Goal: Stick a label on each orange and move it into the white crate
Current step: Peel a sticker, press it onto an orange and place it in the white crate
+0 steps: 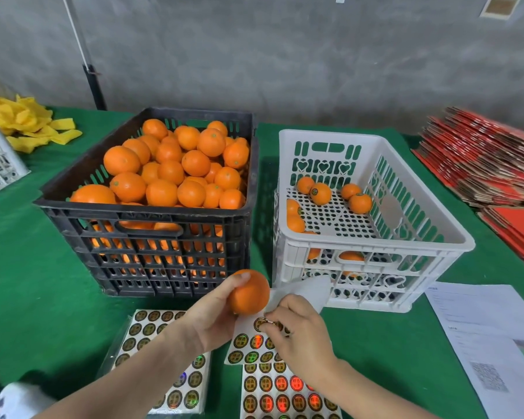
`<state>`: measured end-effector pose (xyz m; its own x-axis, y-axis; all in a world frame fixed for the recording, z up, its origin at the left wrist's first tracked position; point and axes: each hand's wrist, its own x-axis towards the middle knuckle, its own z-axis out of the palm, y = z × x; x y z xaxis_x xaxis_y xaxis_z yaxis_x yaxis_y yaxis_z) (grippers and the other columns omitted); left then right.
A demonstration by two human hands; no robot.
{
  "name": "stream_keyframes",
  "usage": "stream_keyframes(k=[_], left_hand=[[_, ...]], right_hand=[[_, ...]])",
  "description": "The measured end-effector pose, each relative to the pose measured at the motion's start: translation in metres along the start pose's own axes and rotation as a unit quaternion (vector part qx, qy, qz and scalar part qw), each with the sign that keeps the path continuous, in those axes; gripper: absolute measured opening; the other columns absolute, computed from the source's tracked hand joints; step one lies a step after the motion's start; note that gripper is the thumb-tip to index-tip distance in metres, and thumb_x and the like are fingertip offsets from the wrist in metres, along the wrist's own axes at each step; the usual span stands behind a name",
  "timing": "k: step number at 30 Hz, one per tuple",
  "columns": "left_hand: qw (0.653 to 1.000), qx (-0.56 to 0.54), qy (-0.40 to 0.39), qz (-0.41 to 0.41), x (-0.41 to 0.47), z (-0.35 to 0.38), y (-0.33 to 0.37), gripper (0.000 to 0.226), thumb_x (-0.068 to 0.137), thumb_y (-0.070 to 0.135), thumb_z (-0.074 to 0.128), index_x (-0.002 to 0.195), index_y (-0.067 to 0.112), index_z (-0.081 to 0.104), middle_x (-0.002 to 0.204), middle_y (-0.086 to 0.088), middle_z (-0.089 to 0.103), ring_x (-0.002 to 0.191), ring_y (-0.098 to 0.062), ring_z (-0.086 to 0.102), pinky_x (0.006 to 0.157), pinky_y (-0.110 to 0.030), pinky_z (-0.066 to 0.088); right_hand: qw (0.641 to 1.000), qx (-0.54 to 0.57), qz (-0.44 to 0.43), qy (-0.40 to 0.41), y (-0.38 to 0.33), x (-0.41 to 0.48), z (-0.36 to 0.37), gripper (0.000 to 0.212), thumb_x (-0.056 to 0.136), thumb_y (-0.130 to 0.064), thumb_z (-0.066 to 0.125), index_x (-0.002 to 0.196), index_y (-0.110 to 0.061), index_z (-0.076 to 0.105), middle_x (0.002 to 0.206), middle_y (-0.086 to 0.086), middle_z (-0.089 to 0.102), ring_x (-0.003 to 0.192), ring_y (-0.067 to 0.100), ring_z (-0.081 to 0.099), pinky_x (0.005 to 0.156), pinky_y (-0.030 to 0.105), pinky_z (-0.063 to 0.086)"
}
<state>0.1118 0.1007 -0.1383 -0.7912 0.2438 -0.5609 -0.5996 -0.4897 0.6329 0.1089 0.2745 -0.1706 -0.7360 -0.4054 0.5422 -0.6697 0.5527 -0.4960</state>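
Two crates stand side by side before us on the green cloth [28, 267] in the head view. The black crate [152, 234] is on the left, filled almost to its rim with a heap of oranges [176, 170]. The white crate [372, 240] is just beside it on the right, and its scattered oranges [320, 193] lie over the perforated floor, one showing a round sticker on top. In front of the black crate's near right corner, our left hand [215, 316] grips a single orange [250, 293] from below and behind, thumb laid across its top, holding it clear of the table and outside both crates. We can see no sticker on the side facing us. Our right hand [300, 334] is just to the right of the fruit, with its thumb and forefinger pinching a round label [262, 323] at the upper edge of a sticker sheet [248, 347]. That sheet's bare backing paper [306, 290] curls up toward the white crate's front wall. A second sheet [152, 343] of labels lies under our left forearm, and a third sheet [285, 394] lies below the right wrist. A printed paper [481, 343] rests on the cloth to the right, flattened red cardboard [481, 164] is stacked beyond it, and yellow foam nets [28, 125] are piled at the far left.
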Motion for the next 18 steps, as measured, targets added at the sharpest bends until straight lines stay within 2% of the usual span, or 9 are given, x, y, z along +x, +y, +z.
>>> stream_keyframes(k=[3, 6, 8, 10, 12, 14, 16, 18], left_hand=[[1.0, 0.002, 0.003, -0.013, 0.002, 0.001, 0.0, 0.078, 0.063, 0.044, 0.073, 0.126, 0.002, 0.055, 0.095, -0.021, 0.067, 0.076, -0.03, 0.068, 0.064, -0.035, 0.058], [1.0, 0.002, 0.016, -0.019, 0.003, -0.001, 0.001, 0.072, 0.065, 0.042, 0.072, 0.122, 0.001, 0.056, 0.092, -0.022, 0.07, 0.074, -0.032, 0.069, 0.063, -0.035, 0.058], [1.0, 0.008, 0.023, -0.018, 0.003, -0.003, 0.001, 0.072, 0.064, 0.04, 0.073, 0.122, 0.003, 0.055, 0.093, -0.023, 0.07, 0.075, -0.034, 0.07, 0.062, -0.036, 0.059], [1.0, 0.017, 0.019, -0.012, 0.002, -0.006, 0.002, 0.073, 0.062, 0.035, 0.076, 0.123, 0.003, 0.054, 0.099, -0.023, 0.07, 0.08, -0.035, 0.071, 0.064, -0.038, 0.059], [0.999, 0.035, -0.005, -0.001, 0.0, -0.009, 0.003, 0.083, 0.055, 0.031, 0.088, 0.125, 0.0, 0.055, 0.11, -0.024, 0.068, 0.09, -0.033, 0.071, 0.07, -0.038, 0.06], [0.997, 0.059, -0.045, 0.014, -0.001, -0.011, 0.003, 0.101, 0.039, 0.026, 0.098, 0.126, -0.003, 0.055, 0.119, -0.025, 0.065, 0.1, -0.033, 0.068, 0.079, -0.038, 0.059], [0.993, 0.084, -0.079, 0.029, -0.002, -0.011, 0.003, 0.106, 0.035, 0.022, 0.099, 0.128, -0.002, 0.054, 0.122, -0.023, 0.064, 0.107, -0.033, 0.065, 0.085, -0.038, 0.056], [0.989, 0.097, -0.103, 0.044, -0.003, -0.008, 0.002, 0.104, 0.035, 0.021, 0.099, 0.126, 0.0, 0.055, 0.117, -0.02, 0.067, 0.103, -0.029, 0.066, 0.082, -0.034, 0.056]], right_hand=[[0.999, -0.007, -0.041, 0.026, 0.002, -0.001, 0.0, 0.007, 0.074, -0.019, 0.073, 0.077, -0.013, 0.073, 0.071, -0.001, 0.057, 0.072, 0.006, 0.048, 0.062, 0.016, 0.044], [0.998, 0.018, -0.05, 0.02, -0.001, 0.0, -0.002, 0.003, 0.077, -0.013, 0.071, 0.079, -0.013, 0.073, 0.073, -0.003, 0.059, 0.073, 0.003, 0.05, 0.065, 0.011, 0.043], [0.995, 0.096, 0.003, 0.0, -0.006, 0.0, -0.006, 0.007, 0.077, -0.006, 0.072, 0.078, -0.013, 0.072, 0.075, -0.011, 0.059, 0.073, -0.004, 0.05, 0.069, 0.007, 0.041], [0.977, 0.19, 0.097, -0.022, -0.011, 0.003, -0.015, 0.014, 0.08, -0.004, 0.071, 0.077, -0.017, 0.069, 0.072, -0.018, 0.057, 0.069, -0.004, 0.052, 0.067, 0.009, 0.041], [0.942, 0.265, 0.2, -0.045, -0.012, 0.014, -0.027, 0.016, 0.084, -0.007, 0.067, 0.076, -0.02, 0.067, 0.076, -0.011, 0.064, 0.073, 0.002, 0.057, 0.072, 0.017, 0.044], [0.899, 0.336, 0.275, -0.059, -0.012, 0.029, -0.039, 0.016, 0.085, -0.006, 0.064, 0.076, -0.018, 0.068, 0.09, -0.006, 0.068, 0.089, 0.01, 0.062, 0.081, 0.019, 0.047], [0.878, 0.37, 0.293, -0.082, -0.015, 0.041, -0.046, 0.018, 0.085, -0.002, 0.063, 0.075, -0.016, 0.069, 0.105, -0.003, 0.067, 0.101, 0.008, 0.06, 0.08, 0.01, 0.044], [0.882, 0.357, 0.283, -0.118, -0.021, 0.045, -0.049, 0.019, 0.085, -0.002, 0.063, 0.074, -0.016, 0.068, 0.113, -0.005, 0.064, 0.106, 0.005, 0.057, 0.08, 0.008, 0.043]])
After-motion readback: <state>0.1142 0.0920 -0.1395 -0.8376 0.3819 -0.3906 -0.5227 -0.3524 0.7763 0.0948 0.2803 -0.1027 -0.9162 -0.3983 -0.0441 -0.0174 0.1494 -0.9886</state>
